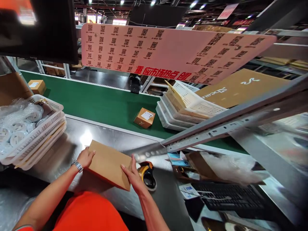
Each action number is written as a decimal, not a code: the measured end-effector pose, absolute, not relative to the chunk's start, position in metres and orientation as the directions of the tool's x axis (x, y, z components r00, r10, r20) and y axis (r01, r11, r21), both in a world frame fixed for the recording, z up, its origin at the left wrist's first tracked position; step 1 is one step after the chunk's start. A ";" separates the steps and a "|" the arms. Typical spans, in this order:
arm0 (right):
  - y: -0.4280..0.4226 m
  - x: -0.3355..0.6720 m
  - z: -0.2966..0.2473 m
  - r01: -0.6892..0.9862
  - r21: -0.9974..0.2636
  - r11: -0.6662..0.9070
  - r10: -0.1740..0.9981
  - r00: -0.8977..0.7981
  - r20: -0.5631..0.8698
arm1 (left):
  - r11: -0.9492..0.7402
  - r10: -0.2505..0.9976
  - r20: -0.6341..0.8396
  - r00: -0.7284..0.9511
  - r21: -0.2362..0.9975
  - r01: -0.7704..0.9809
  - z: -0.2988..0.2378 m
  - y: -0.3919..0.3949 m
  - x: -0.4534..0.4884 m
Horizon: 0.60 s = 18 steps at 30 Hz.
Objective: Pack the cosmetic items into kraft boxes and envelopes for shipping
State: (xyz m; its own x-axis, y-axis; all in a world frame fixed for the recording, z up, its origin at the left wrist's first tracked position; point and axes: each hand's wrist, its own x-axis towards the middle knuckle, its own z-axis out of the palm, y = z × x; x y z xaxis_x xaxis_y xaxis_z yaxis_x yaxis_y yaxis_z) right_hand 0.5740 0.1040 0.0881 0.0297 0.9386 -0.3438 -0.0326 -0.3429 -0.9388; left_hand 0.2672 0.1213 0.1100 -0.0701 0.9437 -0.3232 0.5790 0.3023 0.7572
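A brown cardboard box [108, 165] is held between my two hands over the metal worktop [77, 134]. My left hand [86, 158], with a metal watch at the wrist, grips its left end. At the right end, my right hand [134, 175] has its thumb on the top face and its other fingers along the side. Just right of that hand, a yellow and black barcode scanner [147, 176] rests on the worktop. The underside of the box is hidden.
Beyond the worktop runs a green conveyor belt [96, 102] bearing a small labelled carton [144, 117]. Stacked white baskets [48, 128] with wrapped round items stand left. More baskets [168, 115] sit right, near a slanted metal beam [216, 115]. A keyboard [228, 197] lies lower right.
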 end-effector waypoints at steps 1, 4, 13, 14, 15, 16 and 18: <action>0.104 0.574 0.088 -0.030 -0.943 -0.332 0.943 0.027 -0.333 | 0.296 0.946 -0.316 -0.071 0.757 0.583 0.109 0.122 0.267; 0.109 0.586 0.080 -0.054 -0.947 -0.317 0.949 -0.025 -0.316 | 0.303 0.943 -0.326 -0.073 0.741 0.600 0.109 0.124 0.263; 0.096 0.676 -0.002 0.504 -0.757 -0.416 0.867 0.471 -0.163 | 0.203 0.967 -0.254 0.011 0.797 0.569 0.113 0.134 0.254; 0.093 0.678 -0.010 0.543 -0.737 -0.403 0.879 0.453 -0.147 | 0.191 0.967 -0.254 0.037 0.807 0.559 0.114 0.135 0.256; 0.091 0.678 -0.015 0.552 -0.738 -0.388 0.888 0.438 -0.139 | 0.184 0.963 -0.262 0.065 0.815 0.549 0.116 0.135 0.258; 0.091 0.677 -0.018 0.528 -0.767 -0.365 0.894 0.430 -0.129 | 0.178 0.958 -0.270 0.095 0.822 0.540 0.118 0.136 0.260; 0.098 0.676 -0.017 0.407 -0.865 -0.292 0.900 0.423 -0.104 | 0.161 0.950 -0.275 0.146 0.834 0.527 0.122 0.138 0.263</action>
State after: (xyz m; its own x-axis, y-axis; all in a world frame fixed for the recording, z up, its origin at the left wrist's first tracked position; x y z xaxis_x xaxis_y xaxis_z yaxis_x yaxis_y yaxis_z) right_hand 0.6758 0.0977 -0.0166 0.4233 0.9000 -0.1040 0.4074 -0.2916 -0.8654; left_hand 0.2628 0.1381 0.1222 0.1456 0.9504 -0.2749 0.5272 0.1607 0.8344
